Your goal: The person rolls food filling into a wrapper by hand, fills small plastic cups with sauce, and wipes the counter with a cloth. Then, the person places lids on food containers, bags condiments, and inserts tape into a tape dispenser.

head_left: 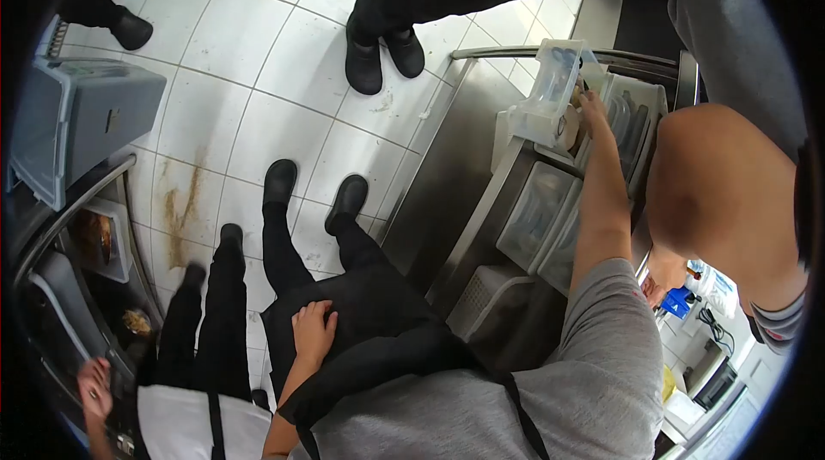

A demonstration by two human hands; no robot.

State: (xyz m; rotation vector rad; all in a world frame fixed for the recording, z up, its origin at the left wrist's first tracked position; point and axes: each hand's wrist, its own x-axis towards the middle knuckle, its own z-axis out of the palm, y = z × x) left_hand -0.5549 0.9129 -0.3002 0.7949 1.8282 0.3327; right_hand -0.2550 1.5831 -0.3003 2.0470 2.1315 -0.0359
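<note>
My left hand (314,329) lies on the front of my black apron (365,310), fingers loosely spread, with nothing in it. To the right, my right arm stretches out into an open metal drawer. There my right hand (591,109) has its fingers curled at the edge of a tilted clear plastic bin (554,82). A small dark item shows by the fingertips, too small to name. Close to that hand stands another clear bin (632,129) with long pale pieces inside. Nearer to me are more clear bins (537,207) in the drawer, their contents blurred.
A white perforated basket (485,301) sits at the drawer's near end. Co-workers stand close by: one with dark shoes (365,69) ahead, another in a white top (185,421) at left. A grey bin (99,121) is at far left. The tiled floor (284,108) has a brown stain.
</note>
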